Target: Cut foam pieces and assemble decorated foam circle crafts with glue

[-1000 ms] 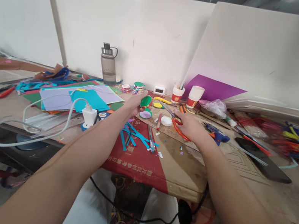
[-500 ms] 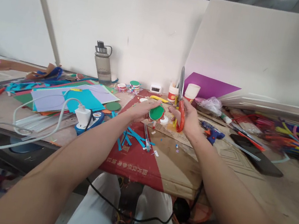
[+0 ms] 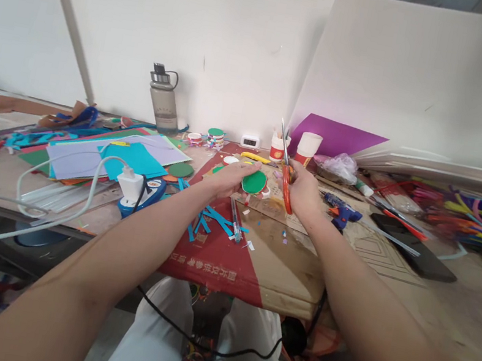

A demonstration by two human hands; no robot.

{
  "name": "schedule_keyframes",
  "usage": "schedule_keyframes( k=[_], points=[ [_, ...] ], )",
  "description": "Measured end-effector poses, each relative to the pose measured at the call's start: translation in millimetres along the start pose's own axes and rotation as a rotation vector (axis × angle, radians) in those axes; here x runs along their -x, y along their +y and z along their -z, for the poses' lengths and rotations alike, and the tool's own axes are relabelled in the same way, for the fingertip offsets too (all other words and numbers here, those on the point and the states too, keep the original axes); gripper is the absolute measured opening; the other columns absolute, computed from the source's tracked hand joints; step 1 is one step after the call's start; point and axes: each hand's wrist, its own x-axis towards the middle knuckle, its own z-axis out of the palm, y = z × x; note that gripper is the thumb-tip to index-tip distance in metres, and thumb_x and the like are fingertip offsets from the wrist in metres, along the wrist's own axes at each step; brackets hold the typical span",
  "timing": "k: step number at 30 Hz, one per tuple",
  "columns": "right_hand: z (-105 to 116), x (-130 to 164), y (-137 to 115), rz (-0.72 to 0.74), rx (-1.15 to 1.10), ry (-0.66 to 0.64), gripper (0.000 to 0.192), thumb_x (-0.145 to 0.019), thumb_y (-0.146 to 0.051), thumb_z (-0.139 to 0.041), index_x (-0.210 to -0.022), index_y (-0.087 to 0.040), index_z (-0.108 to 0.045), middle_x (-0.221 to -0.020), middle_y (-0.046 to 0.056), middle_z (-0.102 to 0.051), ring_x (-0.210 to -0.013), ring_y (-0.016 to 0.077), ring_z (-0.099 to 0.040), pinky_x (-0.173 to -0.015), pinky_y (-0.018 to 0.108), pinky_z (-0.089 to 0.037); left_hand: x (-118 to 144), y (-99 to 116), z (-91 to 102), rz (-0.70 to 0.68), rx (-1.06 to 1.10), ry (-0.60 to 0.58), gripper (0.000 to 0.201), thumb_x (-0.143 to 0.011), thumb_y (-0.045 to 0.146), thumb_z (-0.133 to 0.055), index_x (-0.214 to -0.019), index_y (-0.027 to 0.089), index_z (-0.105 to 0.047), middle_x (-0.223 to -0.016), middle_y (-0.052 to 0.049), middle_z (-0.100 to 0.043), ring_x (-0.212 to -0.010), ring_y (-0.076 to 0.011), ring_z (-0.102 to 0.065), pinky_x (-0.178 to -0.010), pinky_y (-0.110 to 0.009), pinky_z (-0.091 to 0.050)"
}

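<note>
The left hand (image 3: 228,177) pinches a green paper disc (image 3: 254,181) by its edge, above the cardboard sheet (image 3: 281,268). The right hand (image 3: 303,190) is closed around orange-handled scissors (image 3: 286,173), blades pointing up. That disc looks light and floppy, so I'd grip it near the rim, clear of the blades.

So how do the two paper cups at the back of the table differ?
The left paper cup stands upright, open end up, with sticks poking out of it; the right paper cup looks turned upside down, wide end on the table, and holds nothing visible. The right one looks taller. Both are white with red print.
</note>
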Motion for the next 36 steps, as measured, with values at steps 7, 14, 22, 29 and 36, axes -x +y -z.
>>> schedule_keyframes(
  k=[7, 14, 22, 29, 36],
  points=[
    [10.6, 2.1, 4.0, -0.200, 0.660, -0.190, 0.033, -0.086, -0.028, -0.053, -0.109, -0.012, -0.069, -0.102, 0.020, -0.073, -0.096, 0.0295, -0.069, -0.080, 0.034, -0.049, -8.8, 8.2, 20.2, -0.035, 0.295, 0.082, 0.039, -0.098, 0.041, -0.039, -0.113, 0.014, -0.063, -0.092, -0.012, -0.074, -0.077, -0.0202, -0.072, -0.049, -0.022, -0.051],
    [12.0, 5.1, -3.5, -0.219, 0.884, -0.487, 0.034, -0.089, -0.027, -0.053, -0.110, -0.006, -0.069, -0.112, 0.024, -0.069, -0.103, 0.0308, -0.067, -0.086, 0.035, -0.048, -10.0, 11.7, 25.9, -0.016, 0.444, 0.102, 0.041, -0.095, 0.035, -0.036, -0.116, 0.011, -0.062, -0.090, -0.014, -0.074, -0.080, -0.0219, -0.071, -0.053, -0.024, -0.051],
    [-12.9, 7.6, -17.6, 0.022, 0.692, -0.299, 0.048, -0.096, -0.040, -0.044, -0.133, -0.011, -0.055, -0.134, 0.022, -0.058, -0.124, 0.0329, -0.053, -0.101, 0.043, -0.040, -9.1, 9.9, 21.3, 0.004, 0.506, 0.101, 0.039, -0.092, 0.032, -0.042, -0.116, 0.011, -0.064, -0.088, -0.014, -0.074, -0.077, -0.0225, -0.070, -0.054, -0.025, -0.048],
    [-36.5, -2.5, -8.7, -0.012, 0.537, -0.382, 0.039, -0.088, -0.027, -0.059, -0.124, -0.014, -0.062, -0.121, 0.018, -0.066, -0.115, 0.0325, -0.059, -0.096, 0.044, -0.044, -11.2, 10.1, 17.1, -0.018, 0.532, 0.133, 0.028, -0.090, 0.023, -0.040, -0.097, 0.013, -0.066, -0.074, -0.008, -0.069, -0.071, -0.0208, -0.068, -0.057, -0.029, -0.050],
    [-14.7, -2.0, -5.5, 0.063, -0.078, 0.017, 0.038, -0.077, -0.025, -0.064, -0.114, -0.016, -0.066, -0.106, 0.010, -0.071, -0.085, 0.0211, -0.066, -0.081, 0.038, -0.052, -9.9, 9.1, 10.7, -0.128, 0.576, 0.091, 0.021, -0.093, 0.017, -0.046, -0.094, 0.013, -0.066, -0.079, -0.005, -0.070, -0.075, -0.0136, -0.065, -0.081, -0.031, -0.054]
  ],
)
